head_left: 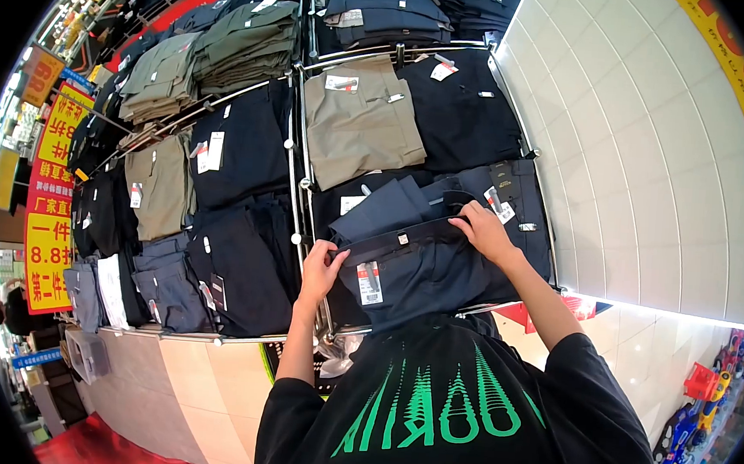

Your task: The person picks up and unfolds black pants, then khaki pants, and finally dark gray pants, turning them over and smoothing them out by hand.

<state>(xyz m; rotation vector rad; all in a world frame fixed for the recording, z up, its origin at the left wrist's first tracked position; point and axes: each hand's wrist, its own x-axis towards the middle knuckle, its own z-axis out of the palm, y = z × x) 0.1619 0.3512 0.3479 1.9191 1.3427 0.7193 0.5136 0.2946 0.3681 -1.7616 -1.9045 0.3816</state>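
Observation:
My left hand (324,268) grips the left end of the waistband of a dark navy pair of trousers (416,274) lying folded on top of a pile in a display bin. The right end of that waistband is pinched by my right hand (482,231). A white and red tag hangs from the trousers between my hands. More dark folded trousers (391,206) lie just behind, partly under the held pair.
Metal rails (302,184) divide the sloped display into bins of folded trousers: khaki (362,124), olive (164,185), navy and black (462,109). A white tiled pillar (653,165) stands at right. Yellow and red sale signs (50,209) hang at left. Toys (709,402) sit at lower right.

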